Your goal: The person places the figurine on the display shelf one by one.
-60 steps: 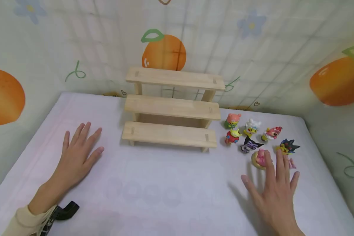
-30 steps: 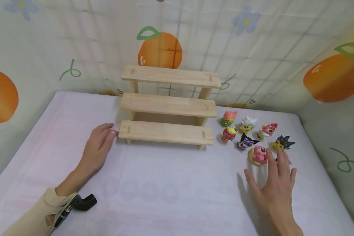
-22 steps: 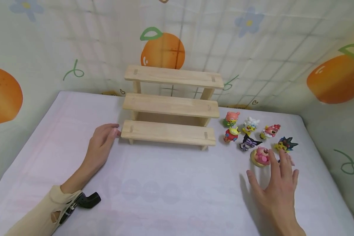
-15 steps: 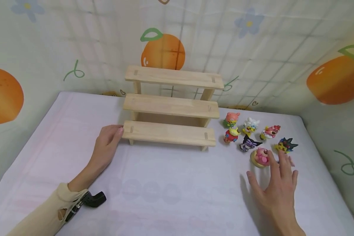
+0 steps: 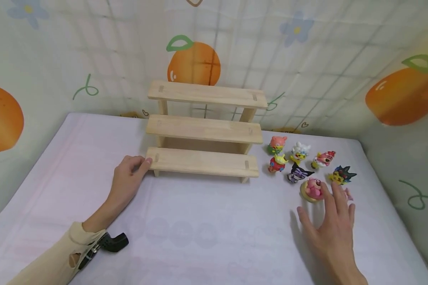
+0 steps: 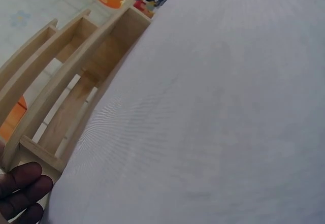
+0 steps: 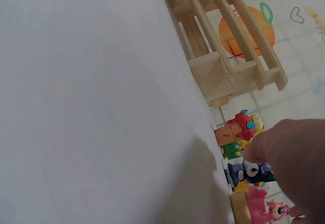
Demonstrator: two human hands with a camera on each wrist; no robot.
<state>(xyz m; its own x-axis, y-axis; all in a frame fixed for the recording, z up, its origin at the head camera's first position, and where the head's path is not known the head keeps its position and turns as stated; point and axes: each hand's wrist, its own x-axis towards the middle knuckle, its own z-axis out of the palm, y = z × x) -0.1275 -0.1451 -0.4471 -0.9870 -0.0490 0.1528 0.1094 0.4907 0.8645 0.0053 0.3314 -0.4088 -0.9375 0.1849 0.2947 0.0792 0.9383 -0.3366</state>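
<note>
A three-tier wooden display stand [image 5: 203,160] stands toward the back of the white table. At the left end of its lowest shelf, my left hand [image 5: 126,180] grips the board, thumb on top; the left wrist view shows the other fingers [image 6: 28,188] curled beneath it. My right hand [image 5: 329,229] hovers with spread, relaxed fingers by a pink bear figurine [image 5: 313,189] on a round yellow base, holding nothing. Another pink figurine [image 5: 348,194] is mostly hidden behind those fingers. In the right wrist view the right thumb [image 7: 284,142] overlaps the figurines.
More small figurines stand right of the stand: a black-and-purple one [image 5: 298,174], a red one [image 5: 277,163], a pink-hooded one [image 5: 277,145], a white-haired one [image 5: 300,152], a red-and-white one [image 5: 323,159] and a dark spiky-haired one [image 5: 342,174]. Behind hangs an orange-print curtain [image 5: 128,47].
My left hand has moved right from lying flat on the table to the stand's lowest shelf and taken hold of its end. The right hand stays nearly in place above the figurines.
</note>
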